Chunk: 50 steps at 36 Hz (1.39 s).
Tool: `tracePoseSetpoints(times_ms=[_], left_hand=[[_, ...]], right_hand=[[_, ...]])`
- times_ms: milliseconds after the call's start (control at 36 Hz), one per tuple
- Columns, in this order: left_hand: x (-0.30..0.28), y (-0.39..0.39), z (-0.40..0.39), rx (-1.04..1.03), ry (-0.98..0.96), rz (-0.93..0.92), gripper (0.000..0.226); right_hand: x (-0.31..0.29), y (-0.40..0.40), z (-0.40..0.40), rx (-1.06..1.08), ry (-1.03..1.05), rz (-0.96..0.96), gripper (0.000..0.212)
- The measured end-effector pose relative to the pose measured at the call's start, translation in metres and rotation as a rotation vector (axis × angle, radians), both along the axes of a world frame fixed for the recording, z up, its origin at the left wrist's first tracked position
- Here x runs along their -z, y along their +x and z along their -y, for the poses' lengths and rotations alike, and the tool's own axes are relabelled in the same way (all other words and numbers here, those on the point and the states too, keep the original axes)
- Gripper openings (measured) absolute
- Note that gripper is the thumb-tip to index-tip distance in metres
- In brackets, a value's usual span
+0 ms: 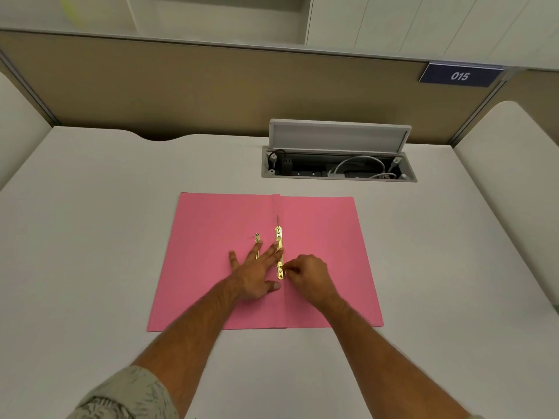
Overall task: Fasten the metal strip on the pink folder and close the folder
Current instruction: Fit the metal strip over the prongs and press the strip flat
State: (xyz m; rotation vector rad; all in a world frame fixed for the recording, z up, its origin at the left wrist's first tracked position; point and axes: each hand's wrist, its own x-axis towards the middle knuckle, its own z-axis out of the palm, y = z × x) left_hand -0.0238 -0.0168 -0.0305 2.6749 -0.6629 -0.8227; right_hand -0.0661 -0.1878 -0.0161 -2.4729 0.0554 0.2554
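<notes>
A pink paper folder [317, 237] lies open and flat on the white desk [90, 237], with its centre fold running straight away from the person, so both leaves are spread to the left and to the right. Just right of this fold lies a thin gold-coloured metal strip [279, 252]; its long axis follows the fold, one end pointing to the far edge of the desk and the other end to the person. From its far end a thin metal prong [277, 220] continues in the same direction. A second, smaller gold metal piece [257, 241] lies on the left leaf, parallel to the strip and partly hidden under the fingers. The left hand [254, 275] is spread flat on the folder, fingers apart, and two fingertips press on the middle part of the strip. The right hand [308, 276] is curled, and its thumb and forefinger pinch at the near end of the strip. Behind the folder, an open cable box [338, 167] is set in the desk, with its grey lid raised and white cables inside. On the beige partition at the far right a dark blue sign [460, 75] shows the number "015" in white.
</notes>
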Motion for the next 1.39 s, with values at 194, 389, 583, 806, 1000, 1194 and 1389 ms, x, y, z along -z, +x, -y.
tracePoseSetpoints(times_ms=[194,389,583,806,1000,1194,1389], left_hand=[[0.001,0.0,-0.001,0.012,0.004,0.004,0.089],[0.002,-0.001,0.0,0.013,0.004,0.014,0.088],[-0.002,-0.003,0.001,0.014,0.009,0.012,0.087],[-0.003,-0.002,0.001,0.022,0.012,0.012,0.088],[0.001,-0.001,0.001,0.025,0.019,0.02,0.088],[0.001,-0.001,0.002,0.017,0.023,0.024,0.087],[0.004,0.0,0.002,0.009,0.023,0.02,0.088]], right_hand=[[0.006,-0.017,-0.006,-0.15,-0.269,0.175,0.026],[0.015,-0.021,-0.021,-0.11,-0.323,0.189,0.012],[0.004,-0.022,-0.04,-0.059,-0.404,0.053,0.03],[0.006,-0.034,-0.051,0.083,-0.343,0.047,0.027],[0.011,-0.044,-0.044,0.018,-0.312,0.113,0.025],[0.003,-0.042,-0.034,0.014,-0.331,0.068,0.034],[0.002,-0.04,-0.027,0.069,-0.244,0.058,0.032]])
